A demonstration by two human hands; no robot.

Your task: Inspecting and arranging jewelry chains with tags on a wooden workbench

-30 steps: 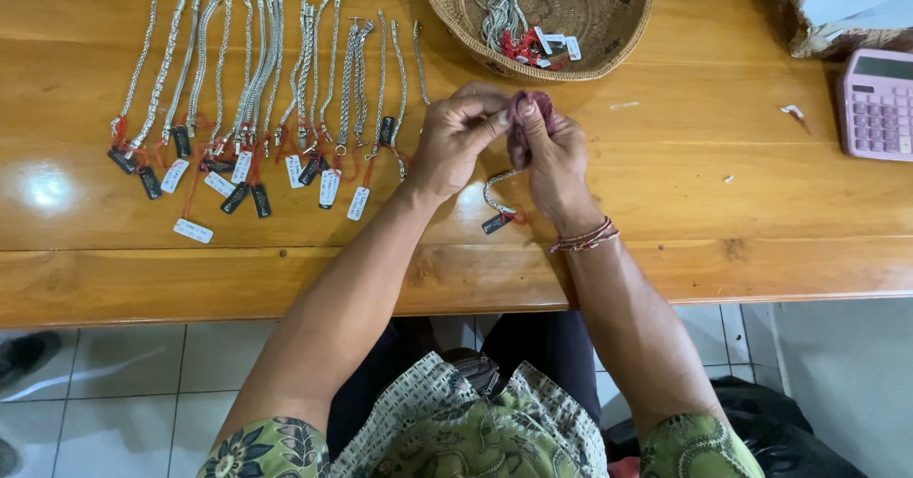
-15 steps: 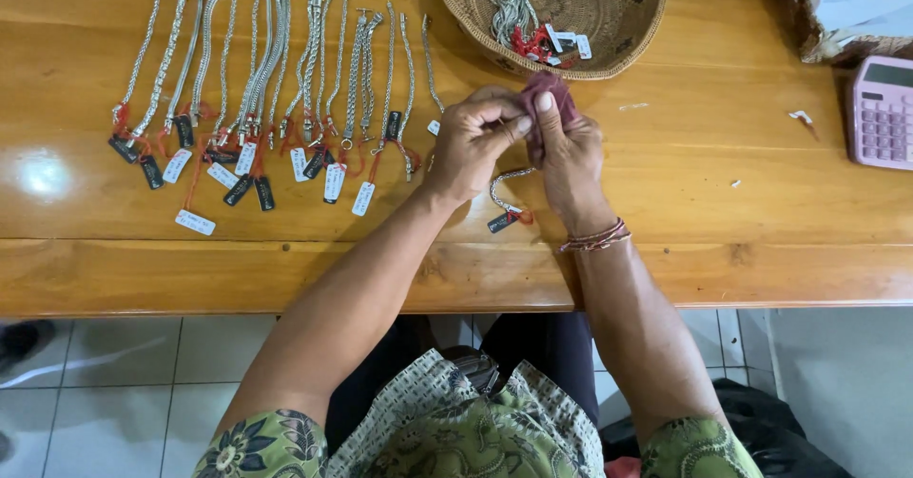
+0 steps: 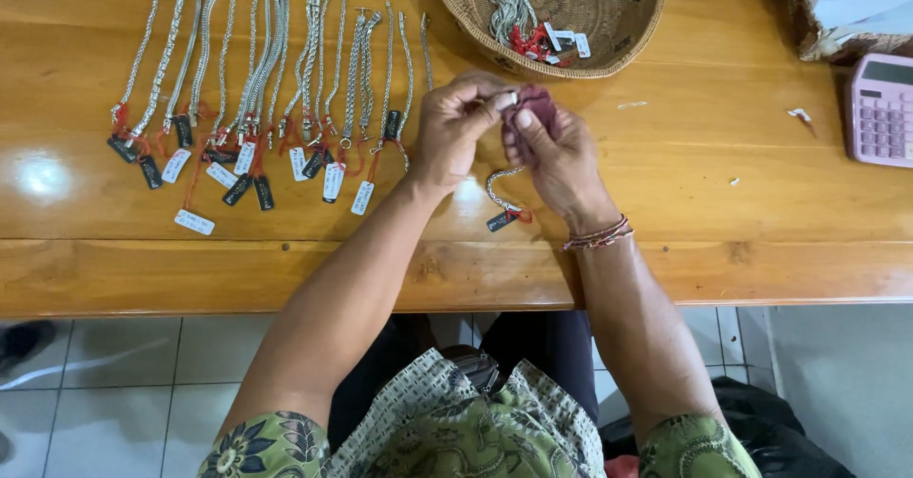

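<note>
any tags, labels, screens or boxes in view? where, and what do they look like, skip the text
Small white and black rectangular tags: tied to the silver chains laid out at left.
Loose white tag: near the table edge, left.
Black tag: under the hands, on the held chain.
White tags: in the woven basket.
Pink calculator: right edge, with a grey screen.

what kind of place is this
Likely a jewellery shop or workshop: a wooden table holds rows of tagged silver chains, a woven basket with more, and a pink calculator.

Silver tagged bracelet point(image 3: 501, 193) dangling, cloth-wrapped
</note>
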